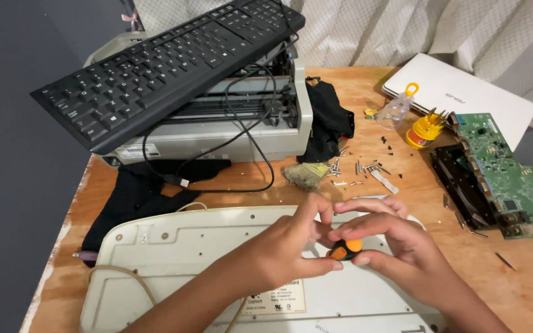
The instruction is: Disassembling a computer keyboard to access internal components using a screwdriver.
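The screwdriver [345, 249] is mostly hidden between both hands. The beige keyboard [174, 259] runs off the bottom edge. The screws [365, 168] near the table's far edge are too small to tell apart.

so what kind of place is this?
Likely a home electronics repair bench: a bare green circuit board, loose screws scattered on the plywood table, and both hands working a small orange-and-black screwdriver on an upturned beige keyboard.
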